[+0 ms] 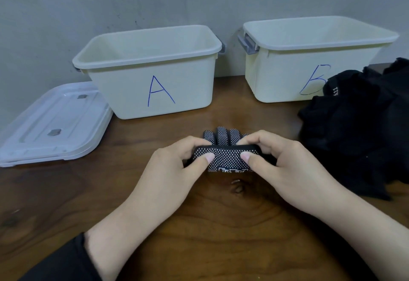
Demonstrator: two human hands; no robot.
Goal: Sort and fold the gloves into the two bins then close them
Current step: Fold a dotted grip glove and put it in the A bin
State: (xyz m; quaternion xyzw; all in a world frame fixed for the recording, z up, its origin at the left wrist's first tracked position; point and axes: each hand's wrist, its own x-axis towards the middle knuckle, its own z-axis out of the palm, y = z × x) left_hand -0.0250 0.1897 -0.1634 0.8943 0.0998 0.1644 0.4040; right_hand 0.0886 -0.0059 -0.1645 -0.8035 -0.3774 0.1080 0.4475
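1. A clear plastic lid (47, 125) with rounded corners lies flat on the dark wooden table (199, 236) at far left. Its top is ribbed, and two small grey patches sit on it. It looks like two lids stacked, though that is hard to tell.
2. Just right of the lid stands bin A (150, 90), a cream plastic tub with smooth walls, a rolled rim and grey latch handles at its ends. A large "A" is hand-drawn in blue marker on its front. It is open at the top.
3. The left hand (177, 170) pinches the left end of a dotted glove (225, 156), thumb on the near face and fingers curled over the far side.
4. That glove is black knit covered in small white grip dots and lies on the table in front of bin A, folded over on itself, with its fingertips poking out toward the bins. A white printed label near its lower edge is too small to read.
5. The right hand (276, 163) pinches the glove's right end the same way.
6. Bin B (287, 77) stands further right, with one ribbed end wall, a grey latch and a blue "B" partly hidden.
7. A pile of black gloves (358, 125) lies at far right, in front of bin B; small white print on one cuff is unreadable.
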